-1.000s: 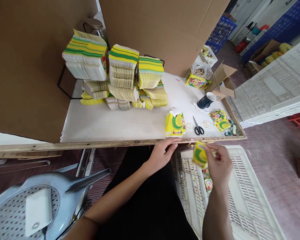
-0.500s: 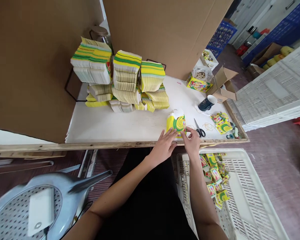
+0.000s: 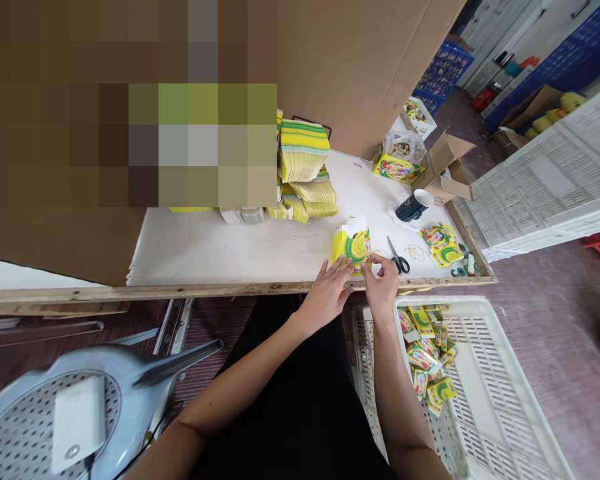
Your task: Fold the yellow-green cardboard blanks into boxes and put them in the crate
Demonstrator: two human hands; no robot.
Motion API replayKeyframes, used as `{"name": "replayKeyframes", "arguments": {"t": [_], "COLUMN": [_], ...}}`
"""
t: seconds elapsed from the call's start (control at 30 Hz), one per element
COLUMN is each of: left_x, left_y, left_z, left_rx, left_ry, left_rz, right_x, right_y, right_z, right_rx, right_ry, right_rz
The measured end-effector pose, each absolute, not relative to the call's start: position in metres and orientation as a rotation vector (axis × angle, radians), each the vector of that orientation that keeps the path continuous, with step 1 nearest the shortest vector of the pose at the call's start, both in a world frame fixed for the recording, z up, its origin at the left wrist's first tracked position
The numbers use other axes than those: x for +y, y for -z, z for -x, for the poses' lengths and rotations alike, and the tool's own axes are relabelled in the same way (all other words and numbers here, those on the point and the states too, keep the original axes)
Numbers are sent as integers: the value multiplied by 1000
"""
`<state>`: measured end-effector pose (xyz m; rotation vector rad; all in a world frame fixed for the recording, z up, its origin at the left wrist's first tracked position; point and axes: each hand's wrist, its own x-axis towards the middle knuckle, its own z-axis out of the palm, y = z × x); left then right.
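At the table's front edge lies a yellow-and-green printed cardboard carton, its white flap raised at the far side. My left hand rests on the near left of this carton, fingers stretched out and lying on its face. The thumb and fingertips of my right hand pinch the carton's near right edge. Black-handled scissors lie just right of that hand, beside thin rubber bands.
Stacked flat cartons stand at the back, partly behind a pixelated patch. Rightward are a dark mug, flat printed pieces and an open cardboard box. Below right, a white plastic basket holds several small packets. A blue-grey stool stands left.
My hands and the carton stay nearly in place. One packet in the basket's pile now lies differently, with a pale side showing. A pixelated patch covers the upper left.
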<state>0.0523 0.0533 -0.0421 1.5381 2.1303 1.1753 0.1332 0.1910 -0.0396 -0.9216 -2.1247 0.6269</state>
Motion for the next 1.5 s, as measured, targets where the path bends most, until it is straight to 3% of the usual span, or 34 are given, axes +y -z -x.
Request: {"name": "replayKeyframes", "arguments": {"t": [1.0,1.1,1.27,1.4,1.5], "left_x": [51,48,38,33,30], "left_y": [44,45,35,24,22], "left_z": [-52,-52,-49,-43,-43], "left_rx": [2082,1971,1638,1001,794], "left_ry": [-1228,-1413,-2132,-2077,-1981], "left_rz": [-1511,-1455,-808,-500,-425], "right_x": [177,172,154,129,114], "right_y": [45,35,17,12,15], "right_z": [-115,-120,-137,-149,-153], "right_rx": [-1893,-1843,-1561,-1438,-1357], "right_ry": [-718,-857,-1336,-1753,-1881], "right_rz": [1073,1060,888,891,867]}}
